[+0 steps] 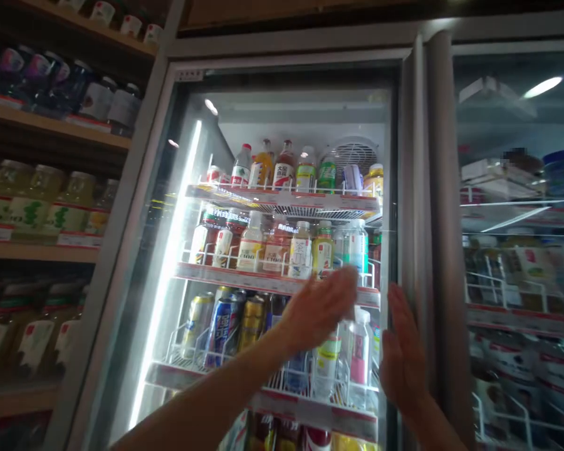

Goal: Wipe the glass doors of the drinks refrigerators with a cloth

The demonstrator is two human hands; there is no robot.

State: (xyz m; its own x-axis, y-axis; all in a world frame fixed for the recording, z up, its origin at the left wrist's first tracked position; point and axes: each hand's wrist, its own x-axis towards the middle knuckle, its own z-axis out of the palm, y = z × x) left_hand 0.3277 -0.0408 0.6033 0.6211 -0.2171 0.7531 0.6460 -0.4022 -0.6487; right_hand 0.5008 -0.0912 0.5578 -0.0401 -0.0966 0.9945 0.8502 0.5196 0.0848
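Observation:
My left hand (pixel 320 305) is raised in front of the glass door (pixel 282 94) of a lit drinks cooler, level with its middle shelves. Its fingers are stretched out towards the upper right and smeared by motion; nothing shows in it. Against or just in front of the door's right edge, my right hand (pixel 404 357) points upward with straight fingers and holds nothing visible. Whether either hand touches the door cannot be made out. Behind the glass are bottles, among them a white-labelled bottle (pixel 301 250), and several cans, including a blue can (pixel 223 326).
Left of the cooler, wooden shelves (pixel 37 250) carry rows of bottles. A metal door frame (pixel 439 188) divides this cooler from a second glass-fronted cooler (pixel 521 319) on the right, also stocked with bottles. A bright light strip (pixel 169 263) runs down the left inside wall.

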